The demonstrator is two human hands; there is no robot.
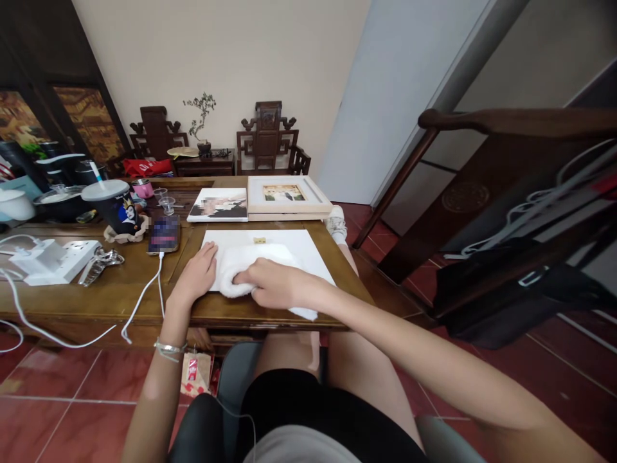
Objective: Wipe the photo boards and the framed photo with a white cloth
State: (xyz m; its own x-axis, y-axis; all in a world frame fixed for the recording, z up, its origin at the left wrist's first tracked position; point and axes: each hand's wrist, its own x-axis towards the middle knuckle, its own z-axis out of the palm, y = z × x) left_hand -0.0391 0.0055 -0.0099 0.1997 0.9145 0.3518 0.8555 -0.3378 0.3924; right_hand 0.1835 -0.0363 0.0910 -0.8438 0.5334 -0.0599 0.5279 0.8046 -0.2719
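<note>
A flat white board [308,244] lies on the wooden table [159,302] in front of me. On the board is a fluffy white cloth [270,253], spread toward the right and folded over near my fingers. My right hand [270,283] grips the cloth and presses it down on the board, the fingers partly hidden in its fold. At the board's left edge my left hand [200,270] rests with its fingers stretched out, holding nothing. A small yellowish metal piece [259,240] sits on the board beyond the cloth.
Beyond the board lie a photo print [218,204] and a framed picture in a box [284,194]. To the left are a phone [164,235], a lidded cup with a straw [113,204], a power strip [72,260] and loose white cables. A wooden chair [463,186] stands at right.
</note>
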